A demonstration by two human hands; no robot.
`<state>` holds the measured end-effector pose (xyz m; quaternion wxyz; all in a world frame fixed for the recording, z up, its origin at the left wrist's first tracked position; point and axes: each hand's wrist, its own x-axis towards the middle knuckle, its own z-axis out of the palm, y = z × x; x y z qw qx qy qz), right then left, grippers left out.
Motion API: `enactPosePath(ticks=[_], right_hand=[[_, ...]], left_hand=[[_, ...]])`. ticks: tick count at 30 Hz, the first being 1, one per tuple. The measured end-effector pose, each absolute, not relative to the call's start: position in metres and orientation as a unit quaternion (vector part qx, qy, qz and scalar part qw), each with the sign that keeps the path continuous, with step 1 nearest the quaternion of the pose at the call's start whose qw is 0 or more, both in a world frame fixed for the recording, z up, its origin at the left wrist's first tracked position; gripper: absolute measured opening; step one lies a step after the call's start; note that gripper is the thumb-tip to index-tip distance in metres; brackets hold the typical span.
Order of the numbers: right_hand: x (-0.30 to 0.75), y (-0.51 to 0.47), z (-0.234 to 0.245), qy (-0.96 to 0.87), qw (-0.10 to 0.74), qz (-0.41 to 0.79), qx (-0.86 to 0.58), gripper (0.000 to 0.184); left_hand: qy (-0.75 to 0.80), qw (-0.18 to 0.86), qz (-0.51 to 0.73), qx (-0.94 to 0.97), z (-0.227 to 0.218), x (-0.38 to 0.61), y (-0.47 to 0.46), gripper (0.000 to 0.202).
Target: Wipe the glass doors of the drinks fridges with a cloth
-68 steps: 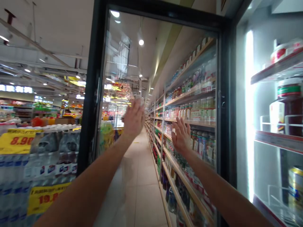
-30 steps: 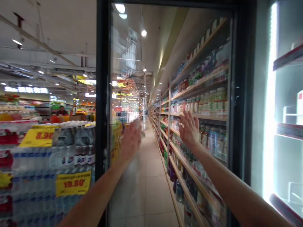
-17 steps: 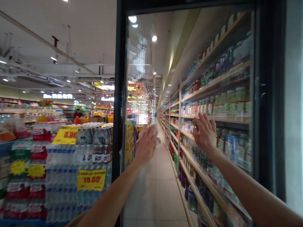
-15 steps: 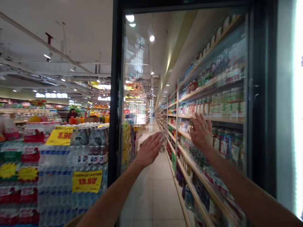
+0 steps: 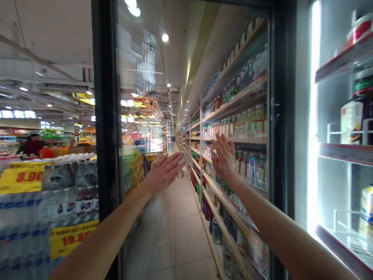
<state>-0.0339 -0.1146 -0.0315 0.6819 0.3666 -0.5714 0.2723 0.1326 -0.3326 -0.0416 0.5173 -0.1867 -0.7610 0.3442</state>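
While my right hand [image 5: 223, 156], fingers [image 5: 220, 142] spread and empty, steadies the glass cooler door [image 5: 145, 97], my left hand [image 5: 163, 174] presses flat-fingered, perhaps on a pale cloth [image 5: 181, 171].

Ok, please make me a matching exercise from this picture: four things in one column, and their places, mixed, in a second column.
1 left hand
2 right hand
3 8.90 price sign
4 dark bottle

A on a lit fridge shelf, far right
B flat on the glass door, fingers upward
C at the stacked water bottles, far left
D fingers pointing right, at a pale cloth

Pairs: 1-D, 2-B, 3-C, 4-A
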Motion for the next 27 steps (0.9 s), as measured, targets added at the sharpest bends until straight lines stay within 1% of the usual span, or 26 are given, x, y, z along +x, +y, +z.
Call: enactPosePath(ticks=[4,6,8,11,13,15,18,20,22,26,27], right_hand=[[-0.037,-0.117,-0.032,-0.575,0.677,0.273,0.370,0.042],[-0.039,-0.117,-0.032,-0.576,0.674,0.273,0.373,0.042],[-0.039,-0.117,-0.032,-0.577,0.674,0.274,0.372,0.042],[-0.038,-0.116,-0.031,-0.572,0.678,0.271,0.374,0.041],[-0.037,-0.115,-0.031,-0.568,0.678,0.274,0.377,0.041],[-0.037,-0.114,-0.031,-0.565,0.676,0.281,0.380,0.041],[-0.038,-0.114,-0.032,-0.566,0.672,0.287,0.383,0.042],[-0.038,-0.114,-0.032,-0.569,0.670,0.286,0.381,0.042],[-0.038,-0.114,-0.032,-0.571,0.672,0.282,0.378,0.041],[-0.037,-0.112,-0.032,-0.560,0.683,0.275,0.380,0.040],[-0.037,-0.112,-0.032,-0.556,0.685,0.275,0.381,0.039]], left_hand=[[-0.707,0.681,0.191,-0.010,-0.004,0.132,-0.347,0.051],[-0.677,0.722,0.141,0.039,0.003,0.124,-0.341,0.053],[-0.691,0.702,0.170,0.010,-0.006,0.112,-0.323,0.054],[-0.738,0.597,0.288,-0.123,-0.030,0.098,-0.296,0.053],[-0.747,0.550,0.329,-0.175,-0.033,0.098,-0.293,0.052],[-0.749,0.568,0.307,-0.150,-0.016,0.107,-0.305,0.051],[-0.713,0.679,0.176,-0.007,0.029,0.126,-0.331,0.049],[-0.680,0.722,0.113,0.060,0.047,0.133,-0.337,0.049],[-0.694,0.708,0.127,0.045,0.046,0.129,-0.328,0.049],[-0.766,0.587,0.240,-0.103,0.012,0.113,-0.297,0.048],[-0.769,0.577,0.249,-0.117,0.008,0.112,-0.295,0.049]])
